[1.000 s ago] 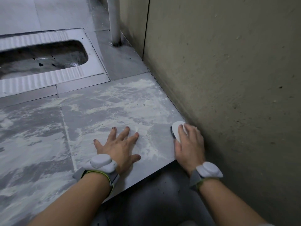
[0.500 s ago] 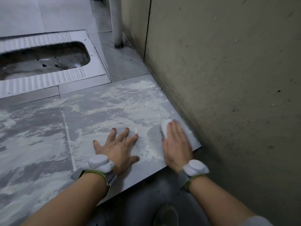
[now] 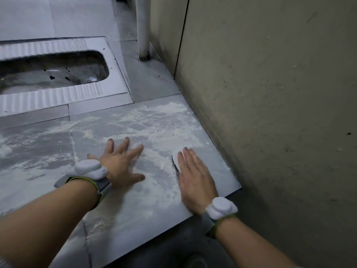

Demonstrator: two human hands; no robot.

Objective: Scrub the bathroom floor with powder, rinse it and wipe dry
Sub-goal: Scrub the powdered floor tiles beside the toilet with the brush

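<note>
The grey floor tile (image 3: pixel 146 202) is smeared with white powder (image 3: pixel 160 120), thickest toward the wall. My right hand (image 3: pixel 195 178) holds a white scrub brush (image 3: pixel 175 159) down on the tile, its fingers laid over the top. Only the brush's left edge and dark bristles show. My left hand (image 3: pixel 120 163) rests flat on the tile to the left, fingers spread, holding nothing. Both wrists carry white bands.
A squat toilet pan (image 3: pixel 58 74) is set in the floor at the back left. A vertical pipe (image 3: pixel 143 28) rises in the far corner. A beige wall (image 3: pixel 270 113) runs along the right. The tile ends at a step edge (image 3: pixel 173 225) above darker floor.
My right hand has slid the brush left and forward, away from the wall and the tile's near corner. My left hand has stayed planted. The view has shifted slightly.
</note>
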